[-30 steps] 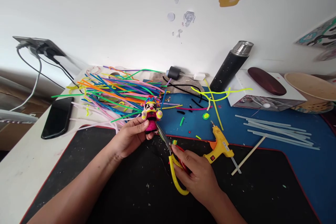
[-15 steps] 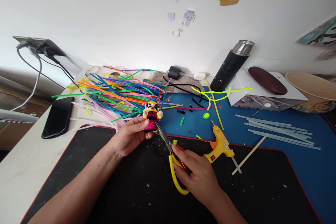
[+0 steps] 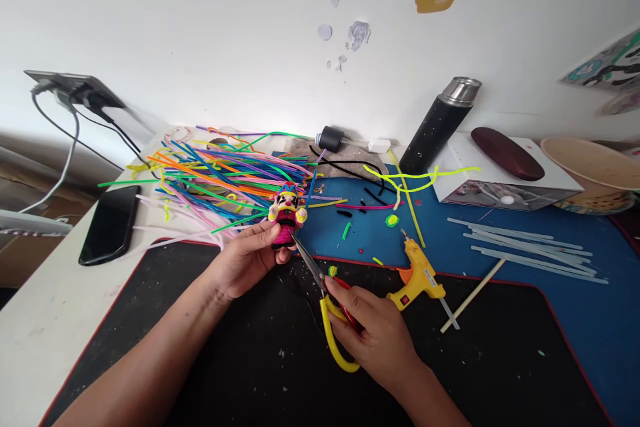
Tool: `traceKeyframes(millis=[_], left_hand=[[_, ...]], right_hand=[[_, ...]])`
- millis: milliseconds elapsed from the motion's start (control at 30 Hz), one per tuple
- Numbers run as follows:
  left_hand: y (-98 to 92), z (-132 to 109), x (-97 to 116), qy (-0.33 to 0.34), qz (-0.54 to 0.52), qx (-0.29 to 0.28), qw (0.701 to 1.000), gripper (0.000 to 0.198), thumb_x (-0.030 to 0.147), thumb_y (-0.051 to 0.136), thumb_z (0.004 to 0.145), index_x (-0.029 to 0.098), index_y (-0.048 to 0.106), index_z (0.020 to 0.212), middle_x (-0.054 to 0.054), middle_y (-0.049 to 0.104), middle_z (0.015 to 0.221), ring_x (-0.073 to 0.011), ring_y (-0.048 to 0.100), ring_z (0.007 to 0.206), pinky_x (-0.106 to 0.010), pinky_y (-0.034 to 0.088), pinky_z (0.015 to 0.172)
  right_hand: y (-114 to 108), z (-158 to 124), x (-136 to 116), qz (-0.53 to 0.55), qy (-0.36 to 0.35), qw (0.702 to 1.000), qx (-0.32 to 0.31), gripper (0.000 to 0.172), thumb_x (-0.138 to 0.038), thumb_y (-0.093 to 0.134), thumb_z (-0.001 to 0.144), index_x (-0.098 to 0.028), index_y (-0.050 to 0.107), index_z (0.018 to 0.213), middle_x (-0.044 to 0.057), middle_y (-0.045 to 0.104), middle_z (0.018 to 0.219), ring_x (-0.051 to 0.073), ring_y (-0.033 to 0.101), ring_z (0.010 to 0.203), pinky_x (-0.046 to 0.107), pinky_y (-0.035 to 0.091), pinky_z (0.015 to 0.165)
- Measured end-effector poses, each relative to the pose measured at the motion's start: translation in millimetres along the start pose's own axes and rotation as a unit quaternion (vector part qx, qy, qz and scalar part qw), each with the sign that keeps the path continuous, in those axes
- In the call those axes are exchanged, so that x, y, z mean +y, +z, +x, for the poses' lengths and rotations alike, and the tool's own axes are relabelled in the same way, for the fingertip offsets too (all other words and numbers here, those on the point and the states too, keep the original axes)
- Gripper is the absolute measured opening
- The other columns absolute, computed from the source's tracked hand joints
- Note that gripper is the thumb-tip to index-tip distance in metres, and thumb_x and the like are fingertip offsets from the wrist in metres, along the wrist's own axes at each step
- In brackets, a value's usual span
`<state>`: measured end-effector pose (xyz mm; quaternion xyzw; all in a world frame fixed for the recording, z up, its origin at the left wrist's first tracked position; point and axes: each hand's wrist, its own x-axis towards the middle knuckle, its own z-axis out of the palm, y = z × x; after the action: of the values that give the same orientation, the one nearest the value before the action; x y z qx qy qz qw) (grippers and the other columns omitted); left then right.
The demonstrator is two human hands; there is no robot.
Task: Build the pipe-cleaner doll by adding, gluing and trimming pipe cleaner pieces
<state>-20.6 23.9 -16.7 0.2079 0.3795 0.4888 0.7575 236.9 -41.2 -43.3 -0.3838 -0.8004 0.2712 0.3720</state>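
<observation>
One doll is pinched in my left hand, one pair of scissors gripped in my right hand, room between, near the mat's back edge.

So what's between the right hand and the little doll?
The scissors. In the head view, they stretch from the right hand toward the little doll, blades pointing at it.
</observation>
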Motion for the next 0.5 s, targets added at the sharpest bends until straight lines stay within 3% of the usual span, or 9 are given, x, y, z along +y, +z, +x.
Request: traceKeyframes(millis=[500], left_hand=[[-0.7,-0.7,-2.0,-0.004,0.022,-0.017,1.000,0.022,0.030,0.093,0.078,0.011,0.083,0.084,-0.010,0.075,0.078,-0.0129,0.063,0.065,-0.020,0.052,0.057]], right_hand=[[0.3,-1.2,1.0,-0.012,0.020,1.000,-0.009,0.042,-0.028,0.059,0.108,-0.023,0.065,0.149,0.002,0.073,0.082,0.012,0.065,0.058,0.023,0.051,0.054]])
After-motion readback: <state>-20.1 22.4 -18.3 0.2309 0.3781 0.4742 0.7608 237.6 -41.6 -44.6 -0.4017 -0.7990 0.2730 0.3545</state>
